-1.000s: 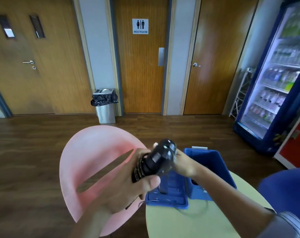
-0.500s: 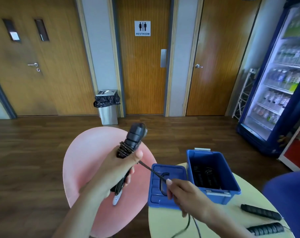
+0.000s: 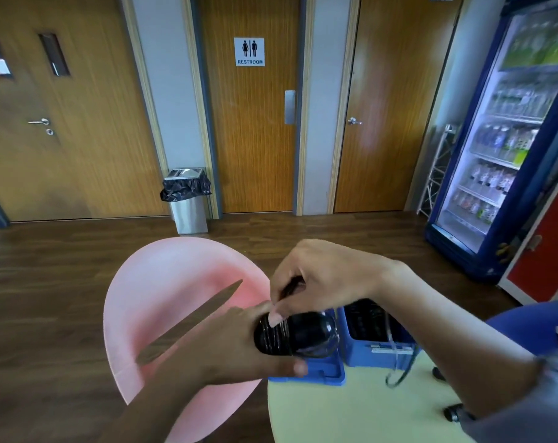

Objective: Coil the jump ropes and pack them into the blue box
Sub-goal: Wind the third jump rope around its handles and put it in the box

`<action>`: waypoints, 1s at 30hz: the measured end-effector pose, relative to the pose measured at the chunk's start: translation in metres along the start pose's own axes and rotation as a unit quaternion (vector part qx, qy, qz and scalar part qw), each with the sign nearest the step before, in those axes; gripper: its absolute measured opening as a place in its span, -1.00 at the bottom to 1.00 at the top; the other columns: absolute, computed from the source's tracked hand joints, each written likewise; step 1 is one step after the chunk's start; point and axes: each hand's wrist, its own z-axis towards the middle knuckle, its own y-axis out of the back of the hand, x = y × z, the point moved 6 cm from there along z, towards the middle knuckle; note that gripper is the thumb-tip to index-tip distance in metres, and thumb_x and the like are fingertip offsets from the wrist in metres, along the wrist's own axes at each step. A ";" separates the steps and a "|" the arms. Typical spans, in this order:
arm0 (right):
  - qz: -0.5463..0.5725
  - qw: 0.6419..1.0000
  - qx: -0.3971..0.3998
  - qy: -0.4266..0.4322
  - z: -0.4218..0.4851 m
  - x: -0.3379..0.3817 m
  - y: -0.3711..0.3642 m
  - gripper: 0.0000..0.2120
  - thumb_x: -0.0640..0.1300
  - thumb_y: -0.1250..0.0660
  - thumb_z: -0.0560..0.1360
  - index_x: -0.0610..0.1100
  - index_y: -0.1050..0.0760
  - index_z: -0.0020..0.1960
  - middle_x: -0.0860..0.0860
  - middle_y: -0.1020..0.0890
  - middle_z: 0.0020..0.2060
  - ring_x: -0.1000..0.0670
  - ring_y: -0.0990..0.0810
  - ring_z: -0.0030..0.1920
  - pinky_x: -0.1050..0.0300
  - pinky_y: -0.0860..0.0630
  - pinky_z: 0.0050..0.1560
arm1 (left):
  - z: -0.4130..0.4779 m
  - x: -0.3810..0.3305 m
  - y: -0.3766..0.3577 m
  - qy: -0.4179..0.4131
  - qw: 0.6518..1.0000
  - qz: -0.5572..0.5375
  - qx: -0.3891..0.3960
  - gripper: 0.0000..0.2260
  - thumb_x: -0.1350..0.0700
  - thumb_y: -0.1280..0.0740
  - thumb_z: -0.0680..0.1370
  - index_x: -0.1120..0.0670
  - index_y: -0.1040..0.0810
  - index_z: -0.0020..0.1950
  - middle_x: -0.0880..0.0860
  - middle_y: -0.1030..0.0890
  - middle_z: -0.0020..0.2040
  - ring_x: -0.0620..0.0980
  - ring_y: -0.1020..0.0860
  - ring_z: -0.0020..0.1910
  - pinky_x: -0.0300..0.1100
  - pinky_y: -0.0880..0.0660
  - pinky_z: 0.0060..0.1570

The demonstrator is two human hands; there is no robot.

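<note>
Surface: pale yellow table (image 3: 351, 414); pink chair (image 3: 162, 292) beside.
Room: wood floor (image 3: 47, 282), restroom door (image 3: 248, 129), fridge (image 3: 507, 139).
Rope (image 3: 272, 336): black, wound round handle (image 3: 309, 330), in front of blue box (image 3: 376, 354).
Left hand (image 3: 236, 346): grips handle.
Right hand (image 3: 322, 279): pinches rope above.

Glossy blk plastic handle (image 3: 306, 330), wood doors (image 3: 252, 139)

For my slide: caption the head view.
Left hand holds rope handle; right hand pinches cord wrapped round it, near blue box.

- Two hands: left hand (image 3: 236, 346), right hand (image 3: 328, 276)
- One jump rope bundle (image 3: 303, 334)
- One blue box (image 3: 376, 354), one lid (image 3: 325, 372)
- One pink chair (image 3: 162, 298)
- Three doors (image 3: 248, 139)
- One bin (image 3: 189, 209)
- One fridge (image 3: 511, 139)
</note>
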 end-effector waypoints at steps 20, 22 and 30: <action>0.408 0.844 -0.191 -0.291 -0.031 -0.053 -0.117 -0.46 0.24 0.04 0.57 -0.10 -0.38 -0.35 0.08 -0.31 -0.56 0.11 -0.28 -0.58 0.27 -0.28 -0.49 | -0.002 0.001 0.013 0.051 0.843 -0.512 -0.160 -0.42 -0.34 -0.36 0.28 0.20 -0.49 -0.14 0.17 -0.49 -0.41 0.05 -0.41 -0.56 -0.21 -0.38 -0.52; 0.352 0.858 -0.201 -0.317 -0.045 -0.055 -0.121 -0.46 0.33 -0.01 0.50 -0.09 -0.36 -0.36 0.06 -0.35 -0.54 0.08 -0.35 -0.54 0.18 -0.39 -0.45 | 0.002 0.003 0.009 0.057 0.847 -0.507 -0.149 -0.36 -0.43 -0.30 0.26 0.16 -0.50 -0.12 0.16 -0.46 -0.40 0.04 -0.39 -0.55 -0.22 -0.36 -0.52; 0.244 0.888 -0.094 -0.379 -0.086 -0.055 -0.126 -0.77 0.07 -0.17 0.58 0.01 -0.36 -0.20 0.04 -0.51 -0.32 0.02 -0.51 -0.29 0.03 -0.57 -0.15 | 0.011 0.029 0.006 0.112 0.891 -0.429 -0.102 -0.26 -0.46 -0.36 0.09 0.09 -0.42 -0.03 0.07 -0.47 -0.40 0.02 -0.43 -0.52 -0.14 -0.42 -0.41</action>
